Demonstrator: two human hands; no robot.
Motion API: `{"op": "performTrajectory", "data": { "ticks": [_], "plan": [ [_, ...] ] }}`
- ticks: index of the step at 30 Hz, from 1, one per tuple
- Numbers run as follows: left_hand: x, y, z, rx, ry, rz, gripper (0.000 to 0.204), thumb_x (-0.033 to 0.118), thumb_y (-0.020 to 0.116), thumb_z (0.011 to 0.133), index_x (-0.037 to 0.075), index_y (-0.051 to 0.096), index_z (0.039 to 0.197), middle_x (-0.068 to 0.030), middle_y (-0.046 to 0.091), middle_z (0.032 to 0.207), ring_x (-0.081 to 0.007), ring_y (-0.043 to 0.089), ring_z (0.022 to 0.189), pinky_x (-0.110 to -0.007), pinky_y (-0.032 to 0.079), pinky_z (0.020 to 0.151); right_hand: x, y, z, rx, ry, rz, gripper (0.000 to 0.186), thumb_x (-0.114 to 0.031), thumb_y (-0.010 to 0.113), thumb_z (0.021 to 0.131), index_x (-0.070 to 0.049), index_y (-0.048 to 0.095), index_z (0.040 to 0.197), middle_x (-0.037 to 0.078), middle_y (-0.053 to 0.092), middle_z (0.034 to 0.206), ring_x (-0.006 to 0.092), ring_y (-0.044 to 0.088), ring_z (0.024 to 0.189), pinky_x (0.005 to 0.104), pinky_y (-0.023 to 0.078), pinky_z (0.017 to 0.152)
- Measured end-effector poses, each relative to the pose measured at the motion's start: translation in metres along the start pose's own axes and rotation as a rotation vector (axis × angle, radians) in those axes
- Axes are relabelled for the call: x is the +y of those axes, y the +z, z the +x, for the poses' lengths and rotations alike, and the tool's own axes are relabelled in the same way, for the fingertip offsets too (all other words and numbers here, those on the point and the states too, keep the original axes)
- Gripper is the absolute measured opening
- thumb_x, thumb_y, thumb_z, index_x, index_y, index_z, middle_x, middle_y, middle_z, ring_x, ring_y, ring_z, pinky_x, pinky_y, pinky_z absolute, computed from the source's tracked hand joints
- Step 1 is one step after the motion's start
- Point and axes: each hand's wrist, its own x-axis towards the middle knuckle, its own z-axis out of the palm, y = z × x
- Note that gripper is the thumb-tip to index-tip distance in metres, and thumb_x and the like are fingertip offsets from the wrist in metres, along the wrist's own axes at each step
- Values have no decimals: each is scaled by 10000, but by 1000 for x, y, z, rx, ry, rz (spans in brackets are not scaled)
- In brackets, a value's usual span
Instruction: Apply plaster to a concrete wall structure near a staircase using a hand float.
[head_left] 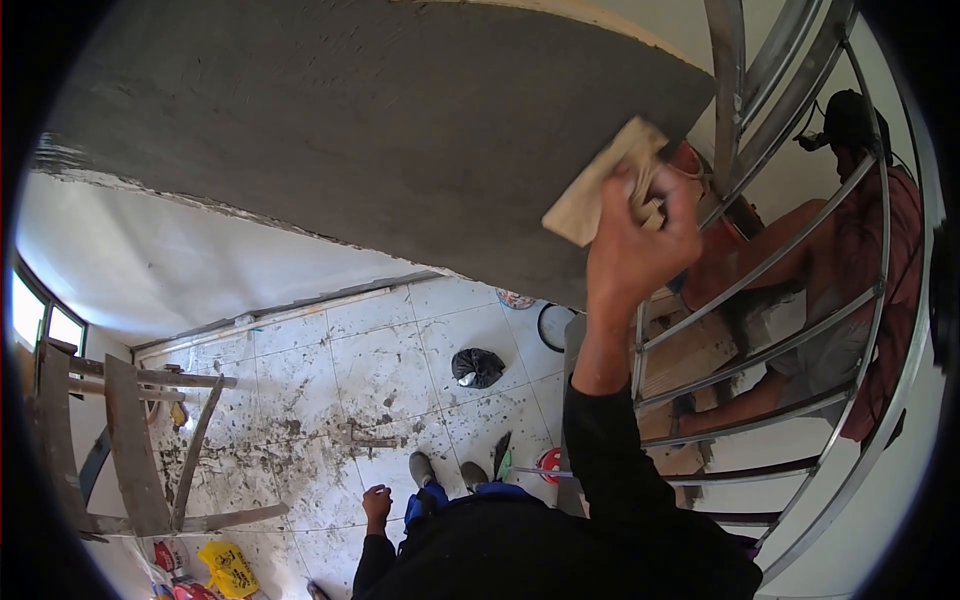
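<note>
My right hand [640, 240] is raised and grips a tan wooden plaster float [585, 205] by its handle. The float's flat face lies on or very close to the grey plastered surface [400, 130], near that surface's right end; hand and float are slightly blurred. Wet-looking and even, the plaster runs across the upper view to a rough lower edge. Down beside my body, my left hand [376, 505] hangs with its fingers curled in, and I see nothing in it.
Curved metal railing [760, 380] stands right of my arm. Behind it another person [850, 260] sits on the stairs near a red bucket [688, 160]. The tiled floor [370, 350] has mortar splatter and a black plastic bag [477, 368]. A wooden trestle [140, 440] stands left, above a yellow bag [228, 570].
</note>
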Motion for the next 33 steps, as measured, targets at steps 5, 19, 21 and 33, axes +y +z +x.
{"op": "performTrajectory", "data": {
  "ticks": [5, 19, 21, 33],
  "plan": [
    [-23, -3, -12, -32, -61, 46, 265, 207, 683, 835, 34, 736, 1029, -95, 708, 768, -210, 720, 621, -312, 535, 461, 22, -16, 32, 72, -20, 51, 233, -8, 762, 693, -42, 669, 904, 43, 639, 872, 175, 576, 764, 335, 453, 707],
    [-33, -25, -26, 27, -257, -113, 244, 205, 649, 819, 30, 758, 951, -125, 700, 690, -232, 714, 580, -336, 552, 485, 32, -50, 93, -408, -982, -281, 391, -101, 839, 502, -131, 735, 878, -33, 683, 901, 188, 586, 884, 377, 382, 861],
    [-18, -13, -21, -16, -217, -115, 243, 205, 614, 850, 31, 718, 984, -67, 669, 768, -213, 701, 637, -312, 484, 450, 38, -56, 108, -365, -962, -242, 373, -123, 844, 509, -140, 737, 866, -45, 684, 901, 190, 584, 892, 380, 378, 865],
    [-19, -16, 10, -24, -87, -86, 210, 187, 626, 885, 34, 694, 1011, -55, 642, 785, -196, 678, 608, -271, 432, 423, 6, -33, 92, -434, -1043, -159, 342, -112, 816, 505, -118, 733, 837, -23, 693, 880, 214, 588, 868, 385, 392, 851]
  ]
}}
